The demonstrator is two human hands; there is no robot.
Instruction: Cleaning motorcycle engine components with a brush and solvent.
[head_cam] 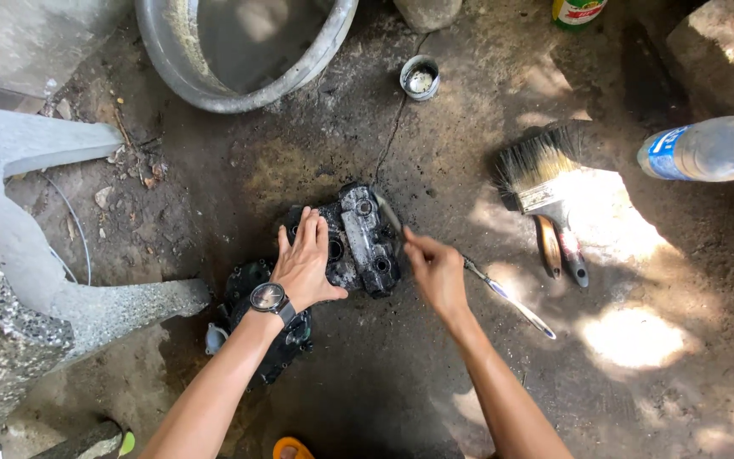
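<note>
A wide grey metal basin (248, 51) sits at the top edge of the dirt floor (367, 374), with open ground to the lower right. A plastic bottle (707, 149) with a blue label lies at the right edge, a wide paintbrush (545, 191) beside it. In the middle lies a black, greasy engine cover (367, 242). The left hand (303, 268), a watch (269, 297) on its wrist, presses flat and open on the cover. The right hand (437, 272) has its grip closed on a thin brush (503, 293), whose tip touches the cover. A small tin (420, 78) stands near the basin.
</note>
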